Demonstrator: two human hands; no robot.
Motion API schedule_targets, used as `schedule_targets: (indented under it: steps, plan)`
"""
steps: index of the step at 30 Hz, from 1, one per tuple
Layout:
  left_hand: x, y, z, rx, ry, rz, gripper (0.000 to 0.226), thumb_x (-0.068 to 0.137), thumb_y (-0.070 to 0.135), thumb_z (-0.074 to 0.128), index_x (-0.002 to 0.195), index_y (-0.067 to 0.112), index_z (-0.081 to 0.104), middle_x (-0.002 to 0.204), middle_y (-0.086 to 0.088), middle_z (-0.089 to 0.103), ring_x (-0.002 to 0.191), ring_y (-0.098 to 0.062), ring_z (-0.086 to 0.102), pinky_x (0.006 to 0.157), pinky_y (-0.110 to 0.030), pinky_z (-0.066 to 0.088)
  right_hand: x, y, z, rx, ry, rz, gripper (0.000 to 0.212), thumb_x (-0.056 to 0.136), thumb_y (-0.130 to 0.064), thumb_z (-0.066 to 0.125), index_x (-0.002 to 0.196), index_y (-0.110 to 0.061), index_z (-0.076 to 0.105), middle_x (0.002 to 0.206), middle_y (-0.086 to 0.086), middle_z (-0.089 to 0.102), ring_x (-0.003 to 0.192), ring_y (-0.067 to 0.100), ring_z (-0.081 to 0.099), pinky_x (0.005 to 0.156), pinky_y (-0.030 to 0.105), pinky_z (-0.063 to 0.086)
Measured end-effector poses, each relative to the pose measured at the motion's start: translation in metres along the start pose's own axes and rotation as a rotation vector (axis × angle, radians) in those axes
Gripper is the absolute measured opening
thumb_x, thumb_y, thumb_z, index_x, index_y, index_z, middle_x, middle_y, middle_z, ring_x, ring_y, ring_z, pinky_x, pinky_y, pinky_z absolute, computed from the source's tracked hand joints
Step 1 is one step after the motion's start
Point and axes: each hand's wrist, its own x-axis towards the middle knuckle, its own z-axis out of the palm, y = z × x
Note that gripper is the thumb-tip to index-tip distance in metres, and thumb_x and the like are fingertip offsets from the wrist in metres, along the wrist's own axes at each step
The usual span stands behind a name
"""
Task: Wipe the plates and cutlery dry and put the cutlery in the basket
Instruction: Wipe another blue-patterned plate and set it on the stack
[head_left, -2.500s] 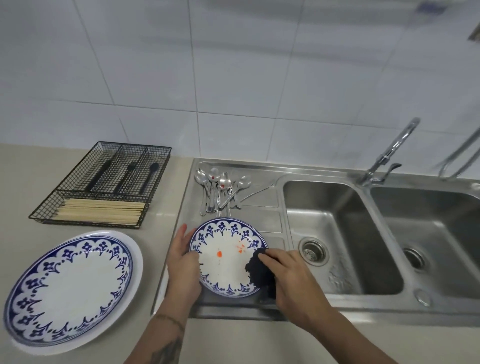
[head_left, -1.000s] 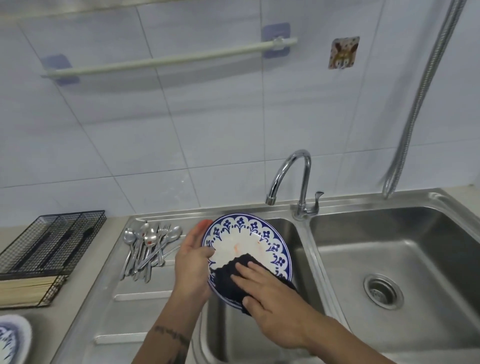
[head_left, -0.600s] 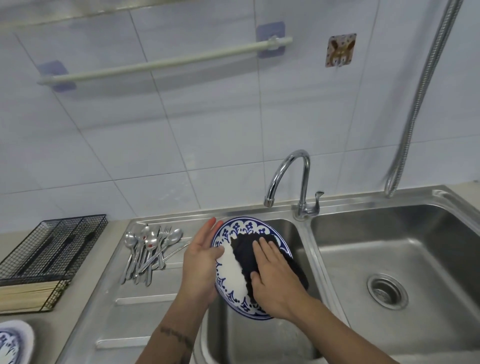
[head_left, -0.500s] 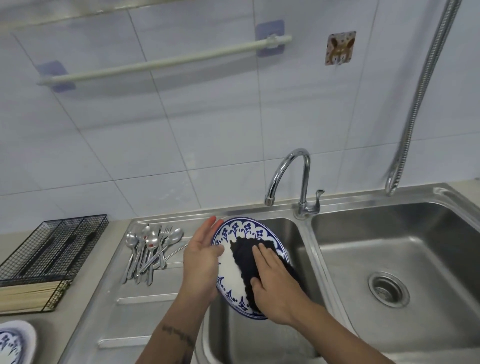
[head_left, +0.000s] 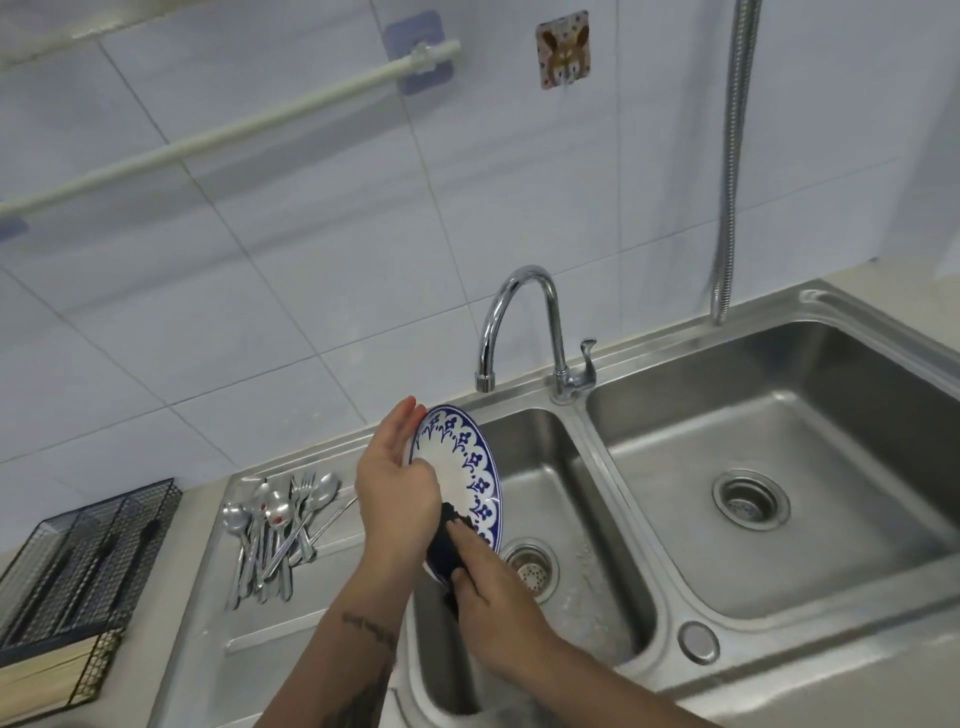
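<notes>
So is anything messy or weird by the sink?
A little. The spoons and forks lie in a jumbled heap on the draining board, and one spoon bowl has red specks on it. The plate is tipped up steeply over the basin, but both hands are on it.

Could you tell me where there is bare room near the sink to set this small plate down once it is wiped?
The drainboard is bare in front of the pile of spoons and forks, beside the left basin. The right basin is also free. The wire basket fills the counter's left edge.
</notes>
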Motion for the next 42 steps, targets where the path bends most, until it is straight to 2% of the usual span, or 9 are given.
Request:
schedule_targets:
  steps: [6,10,12,16,22,29,34,39,42]
  plan:
    - [0.006,-0.001,0.001,0.046,-0.006,0.045,0.077,0.079,-0.024,0.034,0.129,0.029,0.06,0.122,0.015,0.068,0.12,-0.038,0.059,0.075,-0.039,0.059,0.005,0.0,-0.003,0.025,0.02,-0.013,0.059,0.092,-0.02,0.037,0.151,-0.022,0.033,0.155,-0.007,0.033,0.14,0.005,0.03,0.116,0.02,0.021]
    - [0.005,0.0,-0.008,0.015,-0.022,0.009,0.07,0.083,-0.023,0.039,0.131,0.024,0.059,0.125,0.012,0.068,0.107,-0.022,0.069,0.075,-0.032,0.056,0.0,-0.004,-0.006,-0.042,0.001,-0.091,0.055,0.099,-0.014,0.039,0.153,-0.022,0.028,0.158,-0.009,0.026,0.144,0.003,0.021,0.113,0.01,0.01]
    - [0.009,-0.002,-0.021,-0.128,-0.026,-0.057,0.064,0.089,-0.02,0.043,0.13,0.025,0.059,0.129,0.007,0.067,0.102,-0.01,0.069,0.083,-0.034,0.054,-0.002,-0.012,-0.013,-0.105,-0.061,-0.201,0.057,0.1,-0.018,0.036,0.155,-0.023,0.021,0.16,-0.013,0.015,0.147,0.001,0.008,0.117,0.015,0.004]
    - [0.012,-0.011,-0.038,-0.465,-0.049,-0.262,0.052,0.097,-0.01,0.043,0.136,0.021,0.056,0.128,-0.001,0.068,0.118,-0.026,0.064,0.1,-0.046,0.049,0.028,-0.031,-0.044,-0.576,-0.17,-0.365,0.066,0.099,-0.034,0.035,0.156,-0.022,0.005,0.163,-0.008,-0.005,0.148,0.011,-0.015,0.12,0.035,-0.008]
    - [0.013,-0.019,-0.052,-0.613,0.006,-0.281,0.05,0.093,-0.013,0.046,0.132,0.017,0.054,0.127,-0.003,0.066,0.103,-0.022,0.07,0.079,-0.039,0.06,0.051,-0.031,-0.064,-0.99,-0.14,-0.172,0.073,0.098,-0.047,0.024,0.155,-0.016,-0.008,0.163,0.005,-0.013,0.148,0.022,-0.017,0.12,0.045,-0.01]
    - [0.019,-0.027,-0.078,-0.65,0.009,-0.263,0.05,0.095,-0.009,0.047,0.136,0.019,0.053,0.127,0.0,0.067,0.107,-0.021,0.069,0.084,-0.041,0.059,0.015,-0.048,-0.032,-0.905,-0.29,-0.18,0.069,0.099,-0.046,0.021,0.155,-0.019,-0.007,0.161,-0.001,-0.017,0.147,0.021,-0.02,0.119,0.043,-0.011]
    - [0.018,-0.041,-0.083,-0.656,-0.056,-0.337,0.048,0.097,-0.008,0.041,0.134,0.018,0.056,0.137,-0.01,0.061,0.125,-0.032,0.058,0.111,-0.05,0.04,0.051,-0.055,-0.002,-0.847,-0.257,-0.299,0.068,0.099,-0.04,0.029,0.156,-0.022,-0.003,0.162,-0.006,-0.017,0.147,0.015,-0.02,0.12,0.043,-0.009]
    - [0.027,-0.043,-0.102,-0.666,-0.042,-0.314,0.044,0.094,-0.013,0.043,0.126,0.013,0.059,0.135,-0.009,0.061,0.112,-0.031,0.065,0.098,-0.049,0.051,0.065,-0.038,-0.013,-1.081,-0.118,-0.153,0.078,0.086,-0.05,0.003,0.156,-0.018,-0.003,0.163,-0.001,-0.01,0.148,0.016,-0.014,0.12,0.045,-0.007]
    - [0.034,-0.042,-0.113,-0.658,-0.069,-0.308,0.047,0.094,-0.014,0.043,0.127,0.015,0.059,0.132,-0.004,0.062,0.108,-0.028,0.065,0.097,-0.05,0.052,0.042,-0.04,-0.006,-1.071,-0.163,-0.107,0.07,0.094,-0.047,0.01,0.156,-0.018,-0.006,0.163,-0.001,-0.012,0.148,0.016,-0.014,0.119,0.041,-0.012]
